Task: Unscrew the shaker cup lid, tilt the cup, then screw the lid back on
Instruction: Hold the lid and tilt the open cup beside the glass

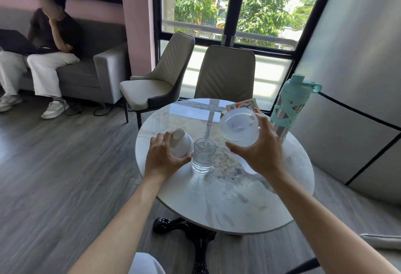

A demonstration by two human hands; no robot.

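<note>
The lid (181, 143) is off the cup (239, 127). The left hand (163, 157) grips the lid, a white dome with a beige spout cap pointing up and to the left, at the left edge of the table (227, 204); whether it touches the tabletop or sits just above it is hard to tell. The right hand (259, 154) holds the cup, translucent and tilted so that its open mouth faces the camera, with thumb below and fingers curled round the right side. A wire whisk seems to show inside the cup, though the view through the plastic is hazy. The cup is raised above the table, right of the lid and well apart from it. Between the two hands a glass (203, 156) of water stands upright on the table, just beside the lid. Behind the cup lies a printed box (242, 104), partly hidden. A teal bottle (291, 104) stands upright at the far right edge of the table.
</note>
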